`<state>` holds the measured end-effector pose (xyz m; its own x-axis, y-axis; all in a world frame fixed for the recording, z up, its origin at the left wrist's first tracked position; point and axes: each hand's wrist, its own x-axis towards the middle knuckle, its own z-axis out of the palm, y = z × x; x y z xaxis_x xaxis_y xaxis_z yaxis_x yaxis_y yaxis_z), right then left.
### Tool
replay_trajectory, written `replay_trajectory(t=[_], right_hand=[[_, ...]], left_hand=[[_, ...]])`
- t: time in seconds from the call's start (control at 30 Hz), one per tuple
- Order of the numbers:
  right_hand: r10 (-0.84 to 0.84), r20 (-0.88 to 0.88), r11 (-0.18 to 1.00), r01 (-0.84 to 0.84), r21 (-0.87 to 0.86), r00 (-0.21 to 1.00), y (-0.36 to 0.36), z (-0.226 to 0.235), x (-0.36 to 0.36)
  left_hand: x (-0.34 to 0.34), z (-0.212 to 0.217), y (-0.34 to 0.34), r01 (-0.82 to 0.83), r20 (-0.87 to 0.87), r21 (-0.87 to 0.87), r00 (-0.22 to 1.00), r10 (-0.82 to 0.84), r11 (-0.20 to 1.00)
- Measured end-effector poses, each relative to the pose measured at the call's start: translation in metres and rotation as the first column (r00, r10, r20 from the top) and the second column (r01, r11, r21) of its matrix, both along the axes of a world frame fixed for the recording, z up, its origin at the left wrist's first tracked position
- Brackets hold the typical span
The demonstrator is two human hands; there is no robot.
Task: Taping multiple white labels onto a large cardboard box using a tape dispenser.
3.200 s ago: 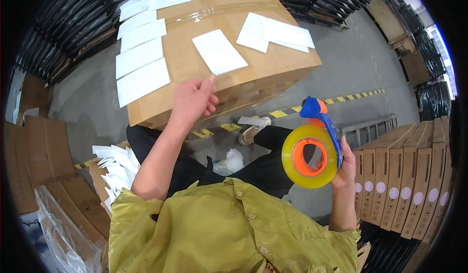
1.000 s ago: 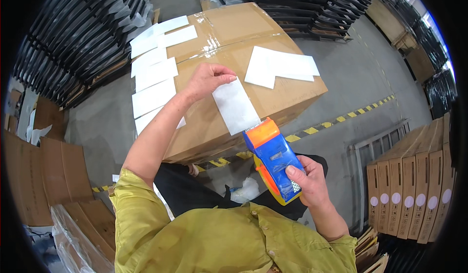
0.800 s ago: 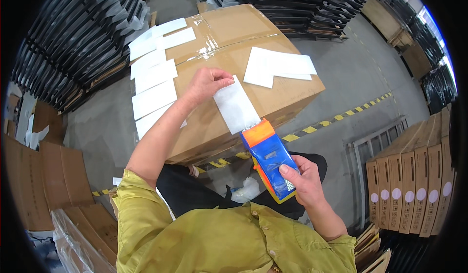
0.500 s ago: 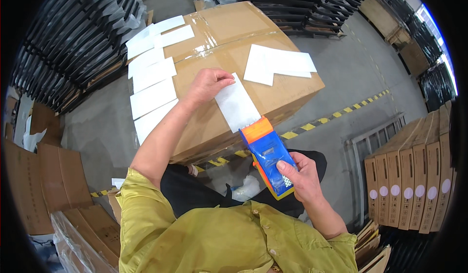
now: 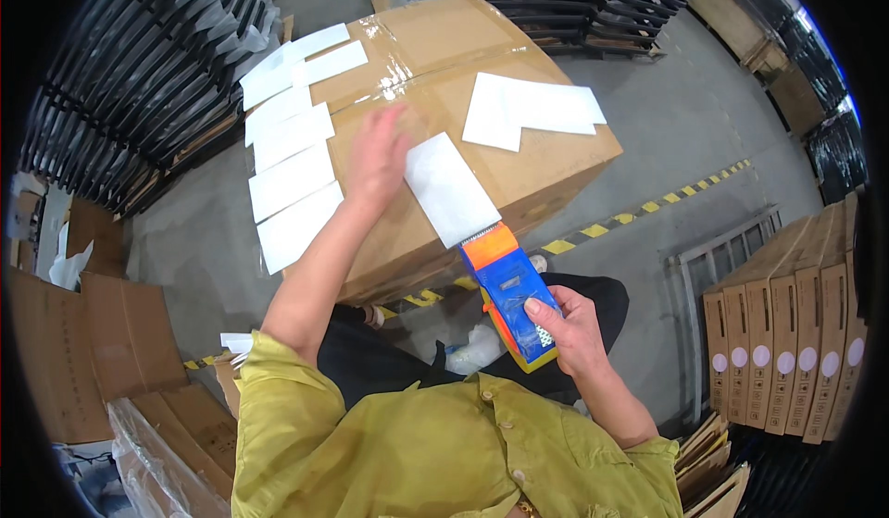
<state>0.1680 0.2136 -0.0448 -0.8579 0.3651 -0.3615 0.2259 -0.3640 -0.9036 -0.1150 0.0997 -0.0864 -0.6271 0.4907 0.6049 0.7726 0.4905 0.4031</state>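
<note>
In my right hand [image 5: 576,328] is a blue and orange hand-held tape dispenser [image 5: 519,300], with my thumb lying across its top. Its toothed end meets the lower edge of a white sheet [image 5: 451,189] on a large cardboard box [image 5: 454,32]. My left hand [image 5: 378,157] is just left of that sheet, over the box, its fingers smeared by motion. White sheets [image 5: 294,185] overlap in a row along the box's left side. More white pieces [image 5: 528,115] lie toward its right edge. Shiny clear tape [image 5: 394,74] runs across the box top.
Black metal frames [image 5: 120,83] are stacked at the far left, more frames [image 5: 574,9] behind the box. Flat cartons [image 5: 787,333] stand in a row at right beside a grey metal rack [image 5: 704,268]. Open cardboard [image 5: 130,333] is at left. Yellow-black floor tape [image 5: 639,212] passes the box.
My left hand has come off the white sheet's top corner and moved up and left. The tape dispenser remains in my right hand at the sheet's lower edge.
</note>
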Motion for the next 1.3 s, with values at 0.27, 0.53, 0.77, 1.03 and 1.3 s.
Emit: replay_trajectory(t=[0.27, 0.53, 0.77, 1.03, 1.3], right_hand=[[0.057, -0.006, 0.998, -0.057, 0.010, 0.998, 0.005, -0.007, 0.012], [0.079, 0.034, 0.994, -0.081, 0.079, 0.996, 0.003, -0.017, 0.037], [0.084, -0.033, 0.984, -0.078, 0.160, 0.996, -0.007, -0.004, 0.053], [0.185, 0.051, 0.966, -0.172, -0.191, 0.982, 0.018, -0.012, 0.048], [-0.167, -0.367, 0.853, 0.320, 0.412, 0.915, 0.001, -0.082, 0.034]], left_hand=[[0.139, -0.007, -0.051, -0.272, 0.926, 0.367, 0.017, -0.377, 0.890], [0.151, -0.012, -0.003, -0.344, 0.806, 0.473, -0.203, -0.556, 0.811], [0.134, 0.009, -0.003, -0.523, 0.784, 0.534, 0.013, -0.620, 0.664], [0.155, 0.039, -0.023, 0.232, 0.790, 0.356, 0.443, -0.424, 0.905], [0.158, 0.063, -0.006, 0.578, -0.292, 0.067, 0.790, -0.539, 0.813]])
